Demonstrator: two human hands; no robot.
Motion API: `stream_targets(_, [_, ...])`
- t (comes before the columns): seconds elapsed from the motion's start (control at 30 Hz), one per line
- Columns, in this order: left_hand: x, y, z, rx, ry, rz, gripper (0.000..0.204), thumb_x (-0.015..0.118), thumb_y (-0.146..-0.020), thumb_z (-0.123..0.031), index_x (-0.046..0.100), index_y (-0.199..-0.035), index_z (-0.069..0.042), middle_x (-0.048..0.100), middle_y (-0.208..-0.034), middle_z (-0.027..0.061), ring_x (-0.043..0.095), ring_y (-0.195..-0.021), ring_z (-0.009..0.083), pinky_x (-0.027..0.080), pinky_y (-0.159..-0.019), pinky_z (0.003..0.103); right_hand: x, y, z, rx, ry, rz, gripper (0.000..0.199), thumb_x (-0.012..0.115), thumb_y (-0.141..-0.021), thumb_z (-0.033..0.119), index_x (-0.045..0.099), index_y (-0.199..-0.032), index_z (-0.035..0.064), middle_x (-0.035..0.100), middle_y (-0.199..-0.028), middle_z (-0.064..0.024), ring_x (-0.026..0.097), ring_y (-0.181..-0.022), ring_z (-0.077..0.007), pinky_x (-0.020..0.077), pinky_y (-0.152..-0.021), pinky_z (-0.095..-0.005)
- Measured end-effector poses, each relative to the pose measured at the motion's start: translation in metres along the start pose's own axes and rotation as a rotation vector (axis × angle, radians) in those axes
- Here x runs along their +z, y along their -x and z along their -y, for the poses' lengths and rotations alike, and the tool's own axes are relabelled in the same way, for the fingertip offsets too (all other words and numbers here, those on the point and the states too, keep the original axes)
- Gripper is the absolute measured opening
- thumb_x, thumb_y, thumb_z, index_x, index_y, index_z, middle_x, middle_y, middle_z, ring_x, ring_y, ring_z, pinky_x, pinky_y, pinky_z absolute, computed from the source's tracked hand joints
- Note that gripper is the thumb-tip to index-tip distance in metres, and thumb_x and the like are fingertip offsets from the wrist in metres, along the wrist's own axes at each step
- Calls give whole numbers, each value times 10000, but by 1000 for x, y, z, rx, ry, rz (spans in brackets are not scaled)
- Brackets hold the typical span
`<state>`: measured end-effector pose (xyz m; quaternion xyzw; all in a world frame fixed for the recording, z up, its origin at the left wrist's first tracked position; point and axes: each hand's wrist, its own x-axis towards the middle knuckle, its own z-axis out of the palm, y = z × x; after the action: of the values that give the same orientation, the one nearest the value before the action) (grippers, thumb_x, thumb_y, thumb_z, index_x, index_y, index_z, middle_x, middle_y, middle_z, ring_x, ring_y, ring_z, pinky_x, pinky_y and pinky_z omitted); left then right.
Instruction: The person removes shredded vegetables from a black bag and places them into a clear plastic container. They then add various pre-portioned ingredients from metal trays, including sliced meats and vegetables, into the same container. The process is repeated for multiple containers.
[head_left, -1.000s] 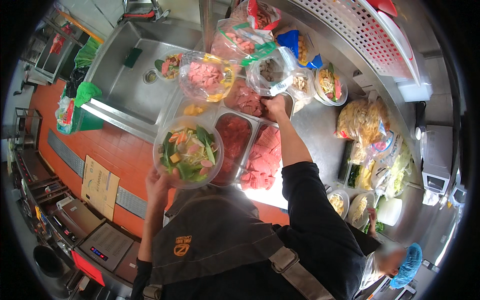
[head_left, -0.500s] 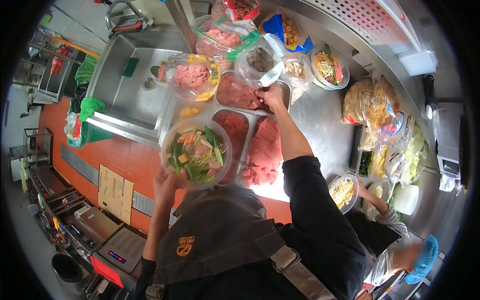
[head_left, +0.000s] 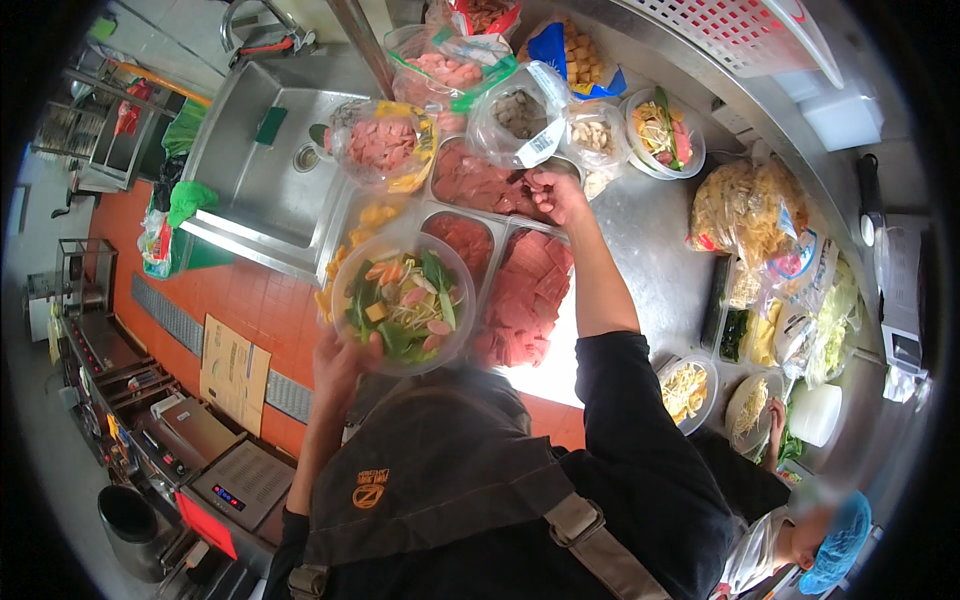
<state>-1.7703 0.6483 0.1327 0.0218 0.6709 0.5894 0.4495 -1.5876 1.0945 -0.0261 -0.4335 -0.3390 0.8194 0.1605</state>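
My left hand (head_left: 340,368) grips the near-left rim of a clear plastic bowl (head_left: 462,322) heaped with green leaves, bean sprouts, carrot, slices of sausage and a tofu cube. Farther off, my right hand (head_left: 556,194) is over the right end of a metal tray of sliced meat (head_left: 478,182). Its fingers are curled together; anything between them is too hard to make out. Two more trays of sliced raw meat, a darker one (head_left: 462,243) and a fuller pink one (head_left: 530,290), sit nearer me. Yellow pieces (head_left: 372,218) lie beyond the bowl, partly covered by it.
Bags of pink slices (head_left: 380,145), greyish pieces (head_left: 520,113) and tofu (head_left: 580,62) stand behind the trays. A filled bowl (head_left: 665,138) is at the back right. The sink (head_left: 235,165) lies left. At right, a co-worker's hand (head_left: 775,425) touches a bowl of sprouts (head_left: 750,405).
My right hand has shifted slightly to the right along the meat tray, its fingers now more curled. The bowl in my left hand has moved a little to the right. The co-worker's hand has shifted.
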Motion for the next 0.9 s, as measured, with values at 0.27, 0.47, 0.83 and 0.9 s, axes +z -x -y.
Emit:
stream_targets(0.27, [-6, -48, -8, -13, -82, 163, 355, 587, -927, -57, 600, -1274, 18, 702, -942, 106, 675, -718, 147, 536, -604, 256, -10, 42, 1, 83, -222, 7, 125, 667, -911, 141, 651, -953, 23, 629, -828, -55, 480, -561, -117, 301, -429, -226])
stream_targets(0.47, [-11, -83, -10, 8, -113, 256, 460, 539, -842, 0, 587, -1299, 6, 685, -866, 71, 636, -625, 132, 510, -538, 258, 58, 122, 21, -69, 130, 149, 130, 680, -932, 106, 650, -1028, 23, 665, -877, -74, 586, -657, -105, 414, -466, -207])
stream_targets(0.83, [-13, -90, -18, 13, -42, 286, 464, 565, -858, 6, 579, -1321, 33, 694, -842, 85, 659, -662, 107, 493, -562, 234, 189, 181, -21, -413, 1181, 72, 152, 716, -889, 163, 724, -913, 12, 661, -757, -196, 683, -732, -276, 529, -718, -398])
stream_targets(0.9, [-15, -88, -18, 16, -47, 282, 464, 565, -860, 8, 573, -1324, 32, 695, -864, 86, 661, -674, 108, 496, -566, 234, 197, 175, -15, -336, 1014, 158, 112, 688, -925, 109, 711, -968, 8, 703, -796, -110, 691, -731, -203, 539, -666, -357])
